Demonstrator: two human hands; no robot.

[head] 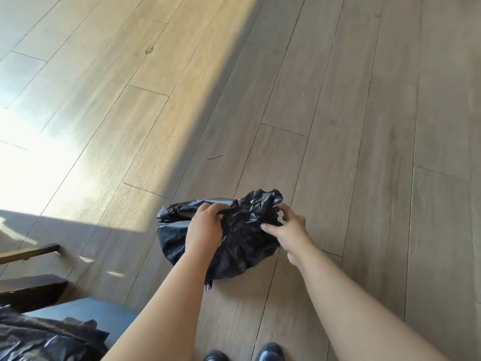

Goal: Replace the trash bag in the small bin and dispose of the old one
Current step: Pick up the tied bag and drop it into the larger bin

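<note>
A crumpled black trash bag (242, 238) is held in the air over the wooden floor, in front of me. My left hand (205, 225) grips its upper left part, fingers curled into the plastic. My right hand (289, 230) pinches the gathered plastic at the bag's upper right, thumb and fingers around a bunched fold. More black plastic (39, 340) lies bunched at the bottom left corner; whether it sits in a bin cannot be told. No bin is plainly visible.
Light wooden floor (338, 126) spreads ahead, with a bright sun patch at the left. A dark wooden furniture piece (28, 287) and a blue surface (99, 316) stand at the lower left. My black shoes (268, 353) show at the bottom edge.
</note>
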